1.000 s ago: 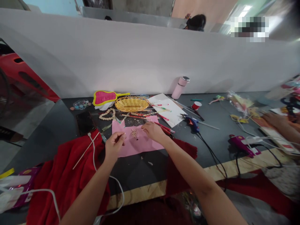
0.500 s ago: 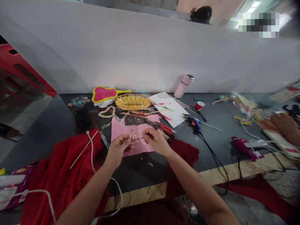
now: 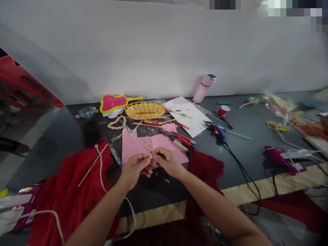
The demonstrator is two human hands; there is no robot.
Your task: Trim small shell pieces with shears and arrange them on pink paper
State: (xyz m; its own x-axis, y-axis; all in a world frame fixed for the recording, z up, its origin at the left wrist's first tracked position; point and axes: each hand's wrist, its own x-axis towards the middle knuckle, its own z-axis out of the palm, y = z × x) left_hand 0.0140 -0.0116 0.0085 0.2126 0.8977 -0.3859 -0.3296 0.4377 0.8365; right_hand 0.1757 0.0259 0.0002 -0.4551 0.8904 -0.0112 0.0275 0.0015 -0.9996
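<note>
Over the near edge of a pink paper sheet (image 3: 130, 143), my left hand (image 3: 135, 168) and my right hand (image 3: 168, 163) meet fingertip to fingertip. Both are closed in a pinch on small pale pieces (image 3: 151, 157); whether there is one or two I cannot make out. Just beyond the fingers, a little heap of similar beige pieces (image 3: 147, 145) lies on the paper. A heart-shaped frame (image 3: 117, 127) made of such beige bits rests at the back left. Pliers (image 3: 167, 132) with red handles lie to the right of the heap.
Behind are a yellow woven basket (image 3: 145, 115), a pink-and-yellow paddle shape (image 3: 114, 104) and white paper (image 3: 187, 114). A blue glue gun (image 3: 216, 132), red thread spool (image 3: 223, 110) and pink flask (image 3: 204, 89) stand right. Red cloth (image 3: 69, 177), a phone (image 3: 91, 132) and a white cable lie left.
My hands have come together, from slightly apart to touching at the fingertips, and sit nearer to me on the paper. The view has tilted down a little.
</note>
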